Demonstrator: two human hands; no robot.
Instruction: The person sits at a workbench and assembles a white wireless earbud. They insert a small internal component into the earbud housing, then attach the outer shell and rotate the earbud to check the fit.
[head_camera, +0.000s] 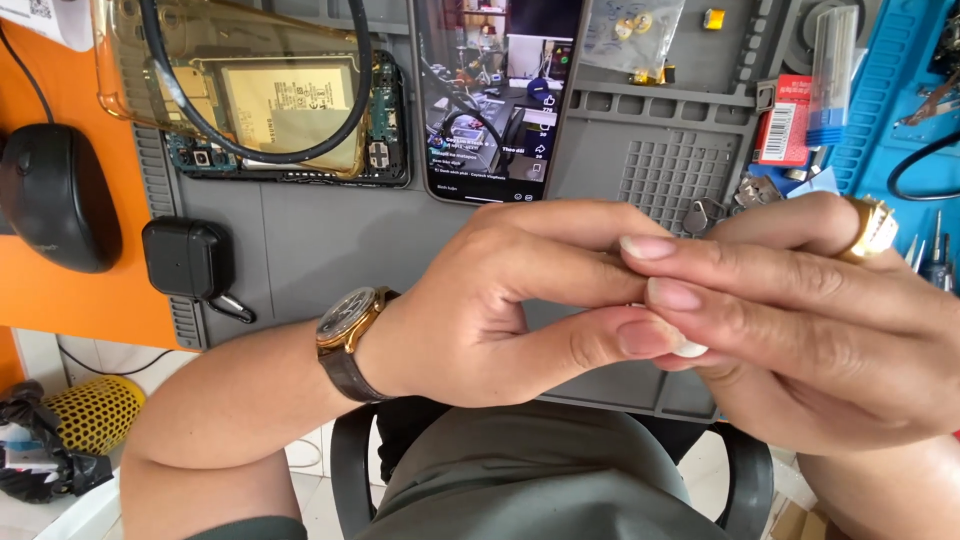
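Fingers of both hands meet over the near edge of a grey silicone work mat (320, 250), pinched narrowly together around a small white object (690, 349); only a smooth, rounded sliver of it shows below the fingertips. The left hand (500, 300), with a gold-cased watch (348, 325) on a dark leather strap, presses thumb and forefinger onto it. The right hand (800, 310), wearing a chunky gold ring (875, 228), closes its fingers over the top. Behind them lie a lit smartphone (497, 95), an opened phone (290, 120) under a clear amber cover, and a matte black earbud case (186, 258).
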